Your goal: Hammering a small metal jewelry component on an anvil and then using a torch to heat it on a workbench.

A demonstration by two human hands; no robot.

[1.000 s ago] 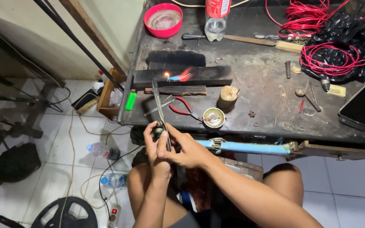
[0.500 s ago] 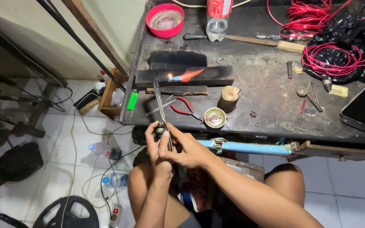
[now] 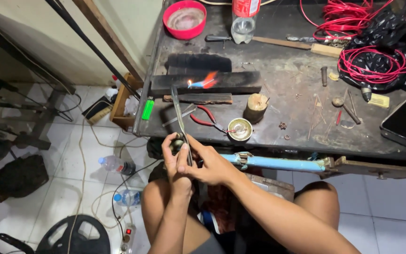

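While the left hand (image 3: 175, 162) pinches the small round dull-metal piece (image 3: 178, 142) tight, the right hand (image 3: 210, 164), its grip closed on the long flat grey metal file (image 3: 179, 117), should push slow and straight.

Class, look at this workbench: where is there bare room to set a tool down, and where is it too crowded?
On the workbench, bare patches lie between the wooden stump and the small scattered metal bits, and between the charred block and the wooden-handled tool. It is crowded by the red wire coils and around the red-handled pliers.
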